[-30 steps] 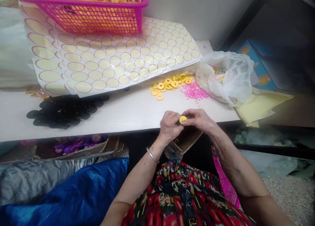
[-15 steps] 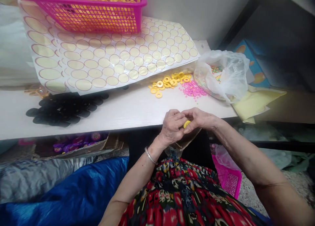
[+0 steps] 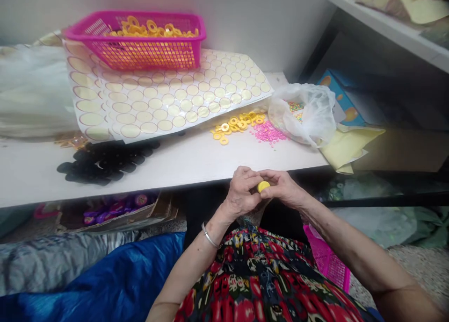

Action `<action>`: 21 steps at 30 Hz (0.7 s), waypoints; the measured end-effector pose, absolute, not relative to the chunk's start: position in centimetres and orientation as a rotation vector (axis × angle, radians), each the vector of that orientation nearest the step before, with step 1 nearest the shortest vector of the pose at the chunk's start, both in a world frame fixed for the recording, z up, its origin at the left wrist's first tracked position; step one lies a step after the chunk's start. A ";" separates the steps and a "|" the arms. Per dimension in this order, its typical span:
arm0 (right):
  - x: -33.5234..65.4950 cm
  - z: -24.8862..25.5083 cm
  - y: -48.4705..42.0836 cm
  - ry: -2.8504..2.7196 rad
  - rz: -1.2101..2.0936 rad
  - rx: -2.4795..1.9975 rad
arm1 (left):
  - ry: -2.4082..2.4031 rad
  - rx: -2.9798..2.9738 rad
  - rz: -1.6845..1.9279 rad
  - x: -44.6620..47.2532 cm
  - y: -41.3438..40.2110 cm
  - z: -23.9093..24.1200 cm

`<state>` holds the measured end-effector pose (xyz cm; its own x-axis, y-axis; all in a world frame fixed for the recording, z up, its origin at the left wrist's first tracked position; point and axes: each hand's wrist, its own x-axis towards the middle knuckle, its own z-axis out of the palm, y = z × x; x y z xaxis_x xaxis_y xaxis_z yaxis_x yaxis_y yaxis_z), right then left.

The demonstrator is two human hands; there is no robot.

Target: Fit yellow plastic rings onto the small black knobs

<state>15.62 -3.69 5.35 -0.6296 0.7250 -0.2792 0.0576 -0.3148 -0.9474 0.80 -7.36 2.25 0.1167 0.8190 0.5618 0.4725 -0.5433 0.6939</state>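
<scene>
Just off the front edge of the white table, my two hands meet around a small round yellow piece (image 3: 263,186). My left hand (image 3: 243,189), with a silver bangle at the wrist, is closed around its left side. The thumb and fingers of my right hand (image 3: 280,186) grip it from the right. Its lower part is hidden between the fingers. Beyond the hands, yellow rings (image 3: 238,123) lie in a loose pile on the table. Beside them is a heap of tiny pink beads (image 3: 268,132).
A pink basket (image 3: 147,55) of yellow rings stands on sheets of oval stickers (image 3: 168,109). Black rounded pieces (image 3: 105,161) lie at left. To the right are a plastic bag (image 3: 305,111) of coloured beads and yellow paper (image 3: 347,146). A box (image 3: 115,217) of purple items sits below.
The yellow piece has turned and shows more of its round face between my fingers. The camera view has shifted, so the basket and table contents appear lower.
</scene>
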 end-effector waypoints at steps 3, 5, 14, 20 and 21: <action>15.5 5.7 -4.0 -1.470 2.012 -1.018 | 1.262 2.043 1.381 0.9 -7.7 2.4; 15.3 5.9 -4.1 -1.474 2.039 -1.004 | 1.261 2.040 1.392 0.9 -7.9 2.5; 15.2 3.7 -6.5 -1.416 1.964 -1.031 | 1.337 2.107 1.332 1.6 -10.1 1.2; 15.5 -2.6 -4.8 -2.185 1.525 -1.502 | 1.320 2.059 1.214 -3.5 -10.6 0.3; 15.2 -3.4 -4.1 -2.369 1.369 -1.622 | 1.443 2.001 1.276 -5.1 -10.0 0.4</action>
<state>15.16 -4.06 -3.45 -0.4795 0.7424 -0.4678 0.7761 0.1101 -0.6209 -5.07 -10.05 0.42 0.0696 0.8876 0.4552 0.5606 -0.4123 0.7181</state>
